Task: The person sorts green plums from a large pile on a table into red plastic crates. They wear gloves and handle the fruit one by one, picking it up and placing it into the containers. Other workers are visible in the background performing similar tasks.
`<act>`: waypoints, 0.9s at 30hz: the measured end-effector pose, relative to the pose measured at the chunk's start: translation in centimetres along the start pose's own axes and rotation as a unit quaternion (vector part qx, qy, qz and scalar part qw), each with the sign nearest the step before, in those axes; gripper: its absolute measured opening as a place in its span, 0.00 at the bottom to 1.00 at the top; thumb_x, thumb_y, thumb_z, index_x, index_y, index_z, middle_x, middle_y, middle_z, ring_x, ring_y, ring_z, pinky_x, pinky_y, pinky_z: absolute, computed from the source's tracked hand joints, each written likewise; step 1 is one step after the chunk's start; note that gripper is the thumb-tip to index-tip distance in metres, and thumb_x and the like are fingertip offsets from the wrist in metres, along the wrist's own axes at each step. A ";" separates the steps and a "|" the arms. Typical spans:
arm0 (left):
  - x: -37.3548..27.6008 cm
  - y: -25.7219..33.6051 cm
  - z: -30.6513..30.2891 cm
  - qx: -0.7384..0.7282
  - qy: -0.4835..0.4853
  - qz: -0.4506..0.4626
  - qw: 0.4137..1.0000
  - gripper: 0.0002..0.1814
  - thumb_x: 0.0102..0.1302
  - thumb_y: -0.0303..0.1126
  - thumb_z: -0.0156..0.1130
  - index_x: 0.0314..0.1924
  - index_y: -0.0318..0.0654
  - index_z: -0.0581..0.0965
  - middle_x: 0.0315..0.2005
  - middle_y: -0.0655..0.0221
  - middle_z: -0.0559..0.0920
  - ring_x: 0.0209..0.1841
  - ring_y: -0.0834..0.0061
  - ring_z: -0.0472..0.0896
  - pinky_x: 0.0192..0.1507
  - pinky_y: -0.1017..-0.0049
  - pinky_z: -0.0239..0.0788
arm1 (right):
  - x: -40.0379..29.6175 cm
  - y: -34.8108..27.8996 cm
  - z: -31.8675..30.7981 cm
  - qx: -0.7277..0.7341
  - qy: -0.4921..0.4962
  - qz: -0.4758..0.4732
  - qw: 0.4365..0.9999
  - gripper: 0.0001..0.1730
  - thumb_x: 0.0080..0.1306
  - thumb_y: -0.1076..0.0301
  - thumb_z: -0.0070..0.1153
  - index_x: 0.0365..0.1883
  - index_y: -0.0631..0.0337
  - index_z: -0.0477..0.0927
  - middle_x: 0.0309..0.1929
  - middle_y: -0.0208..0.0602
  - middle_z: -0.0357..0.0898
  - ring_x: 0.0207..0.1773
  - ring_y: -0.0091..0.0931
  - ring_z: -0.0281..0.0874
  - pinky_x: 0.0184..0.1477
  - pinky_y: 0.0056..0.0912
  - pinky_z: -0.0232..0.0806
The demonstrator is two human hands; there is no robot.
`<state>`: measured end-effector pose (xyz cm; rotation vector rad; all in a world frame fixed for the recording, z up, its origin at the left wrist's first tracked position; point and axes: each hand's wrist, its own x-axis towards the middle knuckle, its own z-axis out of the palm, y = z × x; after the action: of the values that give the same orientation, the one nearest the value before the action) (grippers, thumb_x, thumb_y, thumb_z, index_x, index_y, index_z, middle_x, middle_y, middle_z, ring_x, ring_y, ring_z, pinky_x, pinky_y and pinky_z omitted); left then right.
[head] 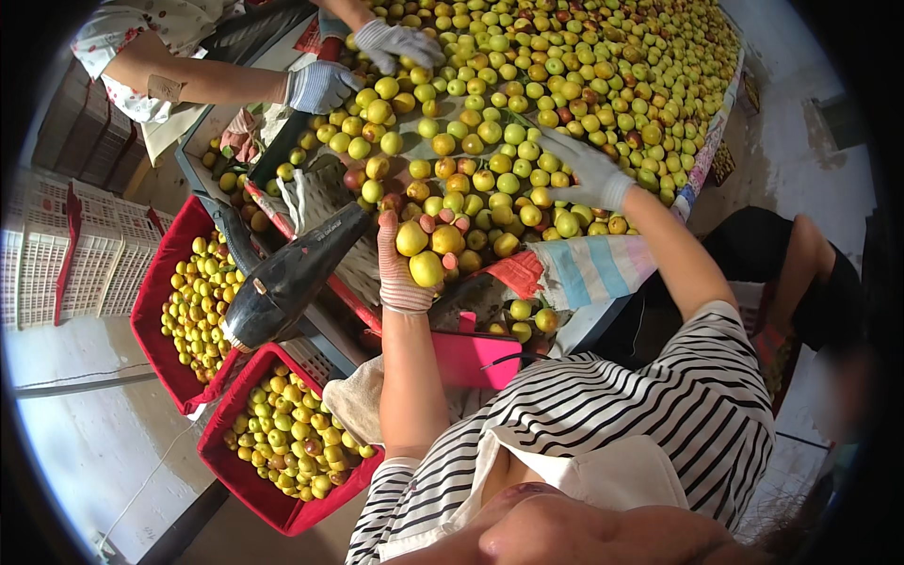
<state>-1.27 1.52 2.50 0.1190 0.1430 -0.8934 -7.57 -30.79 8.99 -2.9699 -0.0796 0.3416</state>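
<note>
A broad heap of yellow-green fruit point(621, 78), apparently fresh jujubes with some brown patches, covers the sorting table before me. My left hand point(404, 282), in a red-and-white striped glove, is turned palm up near the table's front edge. Several jujubes point(426, 269) rest in it, with the fingers curled around them. My right hand point(590, 169), in a pale grey glove, lies palm down with its fingers spread against the fruit at the right. Some of its fingertips are hidden among the jujubes.
Two red-lined crates point(212, 441) of jujubes stand at the lower left. A black tapered chute-like piece point(296, 272) juts over the table's left edge. Across from me work a co-worker's gloved hands point(321, 86). A pink case point(470, 357) sits by my waist; stacked white crates point(99, 247) stand left.
</note>
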 end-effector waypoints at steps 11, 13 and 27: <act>0.6 -0.1 0.4 0.026 0.000 0.000 1.000 0.31 0.62 0.62 0.57 0.30 0.34 0.75 0.44 0.56 0.75 0.54 0.52 0.72 0.25 0.66 0.82 | 2.1 -3.3 5.6 -0.148 -0.007 -0.086 0.985 0.61 0.49 0.39 0.64 0.73 0.60 0.50 0.74 0.50 0.48 0.78 0.42 0.39 0.77 0.46 0.36; 0.7 -0.2 -0.1 0.009 -0.016 -0.007 1.000 0.32 0.62 0.62 0.58 0.33 0.33 0.74 0.44 0.56 0.75 0.57 0.50 0.72 0.28 0.64 0.84 | 5.0 -6.8 5.1 -0.176 -0.038 -0.100 0.979 0.57 0.50 0.43 0.65 0.73 0.56 0.52 0.75 0.46 0.48 0.78 0.40 0.41 0.77 0.45 0.35; 0.5 -0.1 -0.7 0.003 -0.012 -0.016 1.000 0.33 0.63 0.63 0.56 0.34 0.32 0.74 0.46 0.55 0.72 0.59 0.48 0.69 0.28 0.61 0.84 | 18.5 9.9 -0.8 -0.121 0.064 0.319 0.938 0.20 0.73 0.58 0.43 0.60 0.53 0.70 0.62 0.43 0.68 0.55 0.40 0.75 0.54 0.48 0.72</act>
<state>-1.06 1.18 1.70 0.1113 0.1199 -0.9269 10.93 -39.35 4.15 -3.1654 0.9382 0.2122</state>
